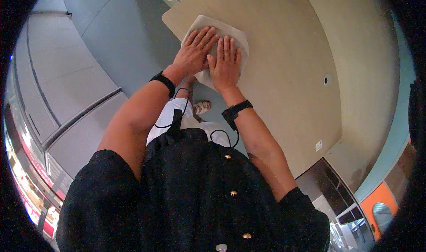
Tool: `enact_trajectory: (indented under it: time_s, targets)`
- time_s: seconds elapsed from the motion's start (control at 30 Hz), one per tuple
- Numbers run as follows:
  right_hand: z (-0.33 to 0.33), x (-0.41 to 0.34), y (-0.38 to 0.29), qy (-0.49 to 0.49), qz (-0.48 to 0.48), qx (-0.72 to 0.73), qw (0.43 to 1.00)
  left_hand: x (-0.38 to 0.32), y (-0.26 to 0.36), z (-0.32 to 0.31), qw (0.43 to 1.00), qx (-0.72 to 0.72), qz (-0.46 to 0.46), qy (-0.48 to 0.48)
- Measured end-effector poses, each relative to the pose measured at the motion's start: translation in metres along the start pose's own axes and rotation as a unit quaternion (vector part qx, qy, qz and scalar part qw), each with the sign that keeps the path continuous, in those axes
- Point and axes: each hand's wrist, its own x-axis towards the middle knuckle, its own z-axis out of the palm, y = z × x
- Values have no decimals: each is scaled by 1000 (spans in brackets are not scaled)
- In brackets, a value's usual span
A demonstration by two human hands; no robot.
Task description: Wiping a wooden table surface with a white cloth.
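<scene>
A pale folded cloth (238,36) lies flat at the edge of a beige tabletop (279,69). Its lower corner reaches past the table edge, over the floor. My left hand (196,49) rests palm down on the cloth's left part, fingers extended and slightly apart. Beside it, my right hand (226,62) presses flat on the cloth's right part, thumb spread towards the left hand. Neither hand grips the cloth; the palms hide much of its middle. Each wrist wears a black band, and a dark cable hangs by the right one.
The tabletop bears a round white fitting with a dark centre (326,80) and a small white label (319,146). A beige panel (362,69) curves along the right. Grey floor (133,36) and grey panels (66,59) lie left. My sandalled foot (202,107) shows below the table edge.
</scene>
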Motion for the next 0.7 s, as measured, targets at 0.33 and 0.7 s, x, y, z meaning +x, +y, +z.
enact_trajectory:
  time_s: [0.33,0.7]
  targets:
    - [7,85,28,49,-22,-35,998,68,-46,-6,999,36,-19,26]
    - [21,203,93,152,-21,-83,985,204,-93,1,995,78,53,34]
